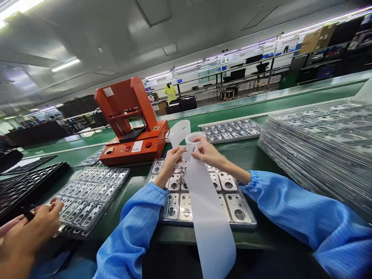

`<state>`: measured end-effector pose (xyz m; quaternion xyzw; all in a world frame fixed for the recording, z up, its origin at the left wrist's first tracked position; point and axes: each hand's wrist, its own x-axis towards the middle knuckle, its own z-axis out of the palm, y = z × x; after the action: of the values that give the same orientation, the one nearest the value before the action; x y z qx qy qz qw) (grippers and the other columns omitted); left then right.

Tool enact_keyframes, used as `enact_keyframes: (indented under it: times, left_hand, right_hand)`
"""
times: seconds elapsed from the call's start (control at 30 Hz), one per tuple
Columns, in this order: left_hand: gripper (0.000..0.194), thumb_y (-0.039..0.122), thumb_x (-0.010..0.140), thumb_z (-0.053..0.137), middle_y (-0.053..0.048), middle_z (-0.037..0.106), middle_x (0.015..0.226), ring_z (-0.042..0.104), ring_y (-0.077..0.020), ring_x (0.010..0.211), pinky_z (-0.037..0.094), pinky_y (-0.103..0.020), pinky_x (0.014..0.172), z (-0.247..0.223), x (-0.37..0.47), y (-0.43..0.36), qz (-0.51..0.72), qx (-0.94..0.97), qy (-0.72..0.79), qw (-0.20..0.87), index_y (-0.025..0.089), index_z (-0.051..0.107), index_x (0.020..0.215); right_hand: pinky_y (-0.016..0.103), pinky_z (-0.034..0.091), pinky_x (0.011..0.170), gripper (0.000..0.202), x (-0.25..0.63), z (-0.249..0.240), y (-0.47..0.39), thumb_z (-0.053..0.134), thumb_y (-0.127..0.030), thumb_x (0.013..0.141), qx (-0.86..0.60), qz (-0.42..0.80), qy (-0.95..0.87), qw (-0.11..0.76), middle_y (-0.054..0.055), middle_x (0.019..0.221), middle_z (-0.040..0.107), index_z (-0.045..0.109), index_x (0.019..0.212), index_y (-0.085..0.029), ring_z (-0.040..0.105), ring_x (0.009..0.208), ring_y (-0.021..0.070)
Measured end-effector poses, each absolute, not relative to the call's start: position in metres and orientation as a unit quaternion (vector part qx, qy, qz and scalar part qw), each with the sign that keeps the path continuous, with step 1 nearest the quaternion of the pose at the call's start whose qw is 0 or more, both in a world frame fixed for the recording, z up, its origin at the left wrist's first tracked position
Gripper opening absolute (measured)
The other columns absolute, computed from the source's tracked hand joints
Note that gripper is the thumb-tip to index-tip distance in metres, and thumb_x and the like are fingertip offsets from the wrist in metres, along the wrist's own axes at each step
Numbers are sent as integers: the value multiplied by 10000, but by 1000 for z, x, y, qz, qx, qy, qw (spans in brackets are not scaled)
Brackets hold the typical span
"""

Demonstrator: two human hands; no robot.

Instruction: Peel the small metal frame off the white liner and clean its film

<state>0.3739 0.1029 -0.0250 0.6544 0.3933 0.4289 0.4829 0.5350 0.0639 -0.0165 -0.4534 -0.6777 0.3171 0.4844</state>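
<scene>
A long white translucent film strip (207,209) runs from a roll (194,138) down over the table's front edge. My left hand (172,158) pinches the strip's left edge near the roll. My right hand (205,152) grips its right edge just beside the roll. Both hands hover over a clear tray (236,209) holding several shiny metal parts. The strip covers the tray's middle column.
An orange press machine (132,124) stands behind the tray. A tall stack of clear trays (319,151) fills the right side. Another tray of parts (87,195) and black trays (26,184) lie at left, where another person's hands (29,228) hold a dark tool.
</scene>
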Motion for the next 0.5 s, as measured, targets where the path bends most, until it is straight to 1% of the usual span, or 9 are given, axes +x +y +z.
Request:
enact_keyframes:
  times: [0.23,0.5]
  left_hand:
    - [203,304,846,581,40,509,641,460,-59,520,419,-199,494,-30,377,101,441,719,386,373,109,580,789]
    - [214,315,851,571,27,543,674,513,-79,574,456,-223,541,-30,380,98,427,746,392,328,110,586,791]
  right_hand:
    - [234,314,523,373,524,-27,62,521,-199,733,-447,295,-699,473,-95,523,386,358,1066,-153,449,506,136]
    - [226,313,516,364,524,-31,64,514,-221,754,-443,286,-710,467,-88,543,427,355,1075,-157,463,517,134]
